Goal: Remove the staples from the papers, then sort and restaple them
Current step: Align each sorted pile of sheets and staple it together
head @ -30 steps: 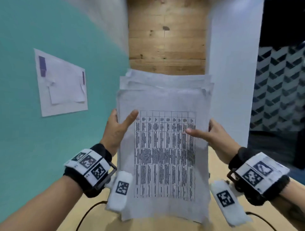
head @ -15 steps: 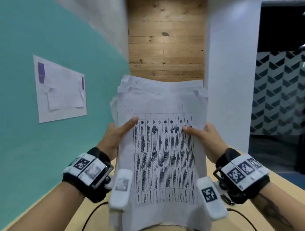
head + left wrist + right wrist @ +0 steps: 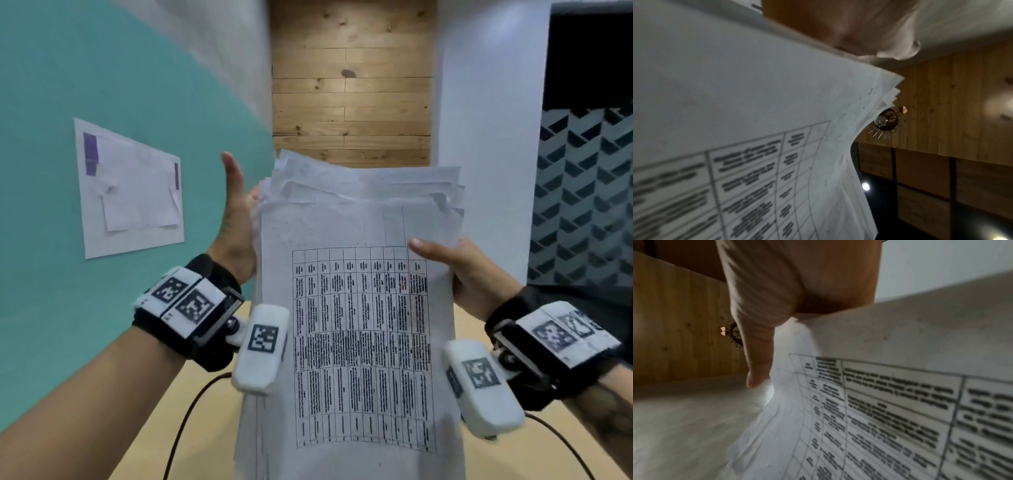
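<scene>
Papers [image 3: 356,308] held upright in front of the person, above a light wooden table [image 3: 202,404], as 1 thick stack. Top sheet faces the head camera and carries a printed table of small text; print too blurred to read. Upper edges of the stack are uneven, several sheets fanned and offset behind the top one.

Right hand [image 3: 462,270] grips the stack at its right edge, thumb lying across the front sheet near the table's upper right corner, remaining fingers hidden behind the paper. Right wrist view shows the thumb pressed flat on the page.

Left hand [image 3: 236,219] stands at the stack's left edge with fingers straight and pointing up, palm turned toward the paper's side. It touches or nearly touches that edge; cannot tell which.

Teal wall at left carries a pinned white sheet [image 3: 130,188]. Wooden panel [image 3: 349,85] behind the stack.
</scene>
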